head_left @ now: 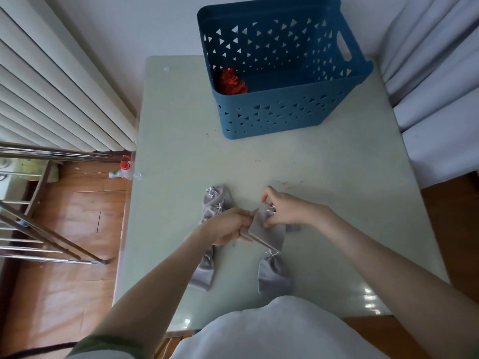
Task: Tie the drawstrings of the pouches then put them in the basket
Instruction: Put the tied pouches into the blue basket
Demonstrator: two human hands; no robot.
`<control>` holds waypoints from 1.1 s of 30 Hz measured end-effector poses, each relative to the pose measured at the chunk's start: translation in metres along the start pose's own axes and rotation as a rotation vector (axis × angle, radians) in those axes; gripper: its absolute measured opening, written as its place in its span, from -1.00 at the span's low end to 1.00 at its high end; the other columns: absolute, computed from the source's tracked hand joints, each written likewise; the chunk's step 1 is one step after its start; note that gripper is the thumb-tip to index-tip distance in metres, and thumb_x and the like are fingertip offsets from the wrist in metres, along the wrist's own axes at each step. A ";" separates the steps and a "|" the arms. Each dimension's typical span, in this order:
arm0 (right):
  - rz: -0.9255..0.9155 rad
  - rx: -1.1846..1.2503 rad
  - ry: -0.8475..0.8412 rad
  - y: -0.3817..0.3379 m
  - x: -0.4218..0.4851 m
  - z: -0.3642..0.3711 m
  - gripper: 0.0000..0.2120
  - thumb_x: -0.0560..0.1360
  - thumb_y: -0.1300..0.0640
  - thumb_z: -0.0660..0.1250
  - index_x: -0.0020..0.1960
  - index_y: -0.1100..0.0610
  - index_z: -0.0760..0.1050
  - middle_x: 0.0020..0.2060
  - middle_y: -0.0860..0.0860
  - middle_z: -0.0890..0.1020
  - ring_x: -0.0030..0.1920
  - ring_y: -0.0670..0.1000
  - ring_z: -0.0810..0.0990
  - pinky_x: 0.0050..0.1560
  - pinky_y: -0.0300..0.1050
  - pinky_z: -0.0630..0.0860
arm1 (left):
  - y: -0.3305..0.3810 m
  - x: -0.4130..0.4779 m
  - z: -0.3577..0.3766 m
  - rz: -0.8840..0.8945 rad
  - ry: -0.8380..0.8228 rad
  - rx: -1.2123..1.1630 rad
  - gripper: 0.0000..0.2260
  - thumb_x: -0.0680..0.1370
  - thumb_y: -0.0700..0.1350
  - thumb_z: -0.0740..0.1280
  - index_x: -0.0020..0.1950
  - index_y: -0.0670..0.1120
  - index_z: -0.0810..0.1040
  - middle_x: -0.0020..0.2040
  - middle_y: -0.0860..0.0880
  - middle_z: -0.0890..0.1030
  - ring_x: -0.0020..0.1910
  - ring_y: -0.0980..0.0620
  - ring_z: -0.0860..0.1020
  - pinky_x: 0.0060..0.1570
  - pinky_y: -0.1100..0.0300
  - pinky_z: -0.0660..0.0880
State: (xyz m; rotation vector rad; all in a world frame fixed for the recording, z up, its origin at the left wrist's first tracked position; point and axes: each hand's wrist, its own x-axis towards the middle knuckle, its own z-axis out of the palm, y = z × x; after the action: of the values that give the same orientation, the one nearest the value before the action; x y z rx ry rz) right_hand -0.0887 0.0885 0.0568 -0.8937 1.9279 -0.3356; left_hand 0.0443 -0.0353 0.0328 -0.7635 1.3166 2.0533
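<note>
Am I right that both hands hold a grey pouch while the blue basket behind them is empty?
No: the head view shows a red bundle in the blue basket. The left hand and right hand do hold a grey pouch.

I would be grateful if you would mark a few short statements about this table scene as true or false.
1. The left hand and the right hand both hold one grey pouch. True.
2. A red item lies inside the basket. True.
3. The basket is red. False: it is blue.
4. Every pouch is already in the basket. False: a loose pouch lies on the table, and others lie to its left.
5. The basket stands on the floor. False: it stands on the table.
</note>
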 end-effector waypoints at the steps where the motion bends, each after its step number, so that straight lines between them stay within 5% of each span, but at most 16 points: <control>1: 0.004 0.055 0.022 0.003 0.002 0.003 -0.42 0.33 0.13 0.53 0.20 0.12 0.26 -0.02 0.01 0.44 -0.05 0.00 0.43 -0.21 -0.22 0.30 | 0.001 0.001 0.002 -0.003 -0.015 -0.093 -0.77 0.65 -0.15 0.13 0.01 -0.14 0.57 -0.14 -0.06 0.67 -0.18 0.04 0.63 -0.08 0.18 0.55; 4: 0.006 0.141 0.067 0.010 0.005 0.013 -0.35 0.32 0.15 0.54 0.25 0.10 0.21 0.05 0.01 0.41 0.02 0.01 0.45 -0.03 -0.20 0.34 | -0.002 0.006 0.006 0.010 -0.037 -0.242 -0.62 0.66 0.08 0.01 0.10 -0.07 0.57 -0.09 -0.02 0.66 -0.06 0.05 0.60 0.04 0.14 0.52; 7: -0.007 0.277 0.056 0.018 0.004 0.014 -0.33 0.35 0.13 0.52 0.29 0.03 0.18 0.10 0.02 0.45 0.07 -0.03 0.49 0.08 -0.26 0.41 | -0.011 0.011 0.008 0.107 0.034 -0.112 -0.82 0.64 -0.10 0.17 0.11 -0.08 0.54 -0.02 -0.05 0.60 -0.04 0.04 0.54 -0.04 0.22 0.50; 10: 0.034 0.568 0.166 0.034 0.001 0.009 -0.55 0.49 0.11 0.39 0.30 0.02 0.29 0.21 0.06 0.48 0.10 -0.10 0.47 0.12 -0.37 0.37 | -0.016 0.017 0.003 0.123 0.174 -0.085 -0.87 0.61 -0.22 0.21 0.05 -0.12 0.54 -0.02 -0.11 0.57 -0.09 0.01 0.52 -0.17 0.23 0.46; 14: 0.248 -0.212 0.268 0.066 0.005 0.023 -0.47 0.48 0.02 0.35 0.42 -0.01 0.29 0.39 -0.01 0.30 0.37 0.12 0.23 0.32 -0.01 0.20 | -0.022 0.019 -0.006 0.063 0.361 -0.105 -0.86 0.59 -0.24 0.19 0.02 -0.10 0.53 -0.07 -0.09 0.56 -0.19 0.04 0.50 -0.31 0.23 0.36; 18: 0.219 -0.285 0.363 0.072 0.005 0.041 -0.83 0.46 0.09 0.36 0.03 0.10 0.49 0.12 0.03 0.44 0.22 0.09 0.33 0.12 -0.11 0.21 | -0.027 0.016 -0.008 0.068 0.374 -0.141 -0.86 0.63 -0.14 0.19 0.05 -0.11 0.54 -0.02 -0.09 0.59 -0.11 0.03 0.55 -0.26 0.20 0.48; 19: 0.200 -0.216 0.375 0.074 0.003 0.042 -0.91 0.46 0.13 0.37 -0.09 0.09 0.47 0.01 0.04 0.49 0.13 0.09 0.39 0.03 -0.13 0.25 | -0.028 0.015 -0.007 0.073 0.370 -0.165 -0.83 0.64 -0.10 0.19 0.10 -0.14 0.53 0.03 -0.09 0.59 -0.07 0.03 0.57 -0.24 0.18 0.55; 22: 0.156 0.328 0.344 0.074 -0.011 0.040 -0.72 0.47 0.36 0.32 -0.25 0.07 0.31 -0.35 0.01 0.44 -0.27 0.03 0.42 -0.31 -0.23 0.26 | -0.028 0.013 -0.002 0.067 0.422 -0.223 -0.70 0.64 -0.01 0.17 0.23 -0.18 0.48 0.12 -0.10 0.56 -0.04 0.01 0.58 -0.31 0.13 0.62; 25: 0.037 1.132 0.362 0.057 -0.032 0.034 -0.76 0.50 0.48 0.19 -0.12 0.15 0.37 -0.37 0.06 0.54 -0.39 -0.09 0.54 -0.35 -0.26 0.45 | -0.023 0.016 0.003 0.065 0.576 -0.182 -0.72 0.63 0.01 0.16 0.16 -0.15 0.51 0.07 -0.09 0.55 -0.12 -0.03 0.59 -0.35 0.09 0.63; 27: -0.080 1.422 0.328 0.043 -0.041 0.032 -0.72 0.46 0.46 0.20 0.05 0.14 0.40 -0.25 0.11 0.63 -0.28 -0.05 0.62 -0.27 -0.23 0.56 | -0.022 0.019 0.009 0.053 0.655 -0.187 -0.75 0.63 0.01 0.18 0.10 -0.14 0.52 0.02 -0.09 0.55 -0.18 -0.05 0.60 -0.39 0.08 0.62; 30: -0.163 1.447 0.283 0.025 -0.044 0.048 -0.51 0.40 0.42 0.25 0.26 0.08 0.33 -0.06 0.08 0.65 -0.08 -0.02 0.62 -0.11 -0.20 0.56 | -0.026 0.021 0.023 -0.005 0.509 -0.262 -0.72 0.62 -0.03 0.19 0.15 -0.20 0.52 0.05 -0.15 0.59 -0.14 -0.15 0.63 -0.38 0.06 0.62; 33: 0.056 1.139 0.396 0.016 -0.040 0.075 -0.51 0.51 0.46 0.19 0.36 0.09 0.27 0.11 0.10 0.57 -0.01 -0.02 0.57 -0.09 -0.22 0.52 | -0.029 0.015 0.036 0.030 0.260 -0.300 -0.76 0.61 -0.15 0.17 0.20 -0.17 0.53 0.01 -0.17 0.65 -0.15 -0.13 0.66 -0.26 0.10 0.62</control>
State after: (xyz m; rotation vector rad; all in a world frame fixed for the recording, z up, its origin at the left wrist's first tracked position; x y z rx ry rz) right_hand -0.0208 0.1374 0.0359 -0.0006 1.6707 -1.4652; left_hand 0.0497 0.0106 0.0168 -1.1830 1.1700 2.2643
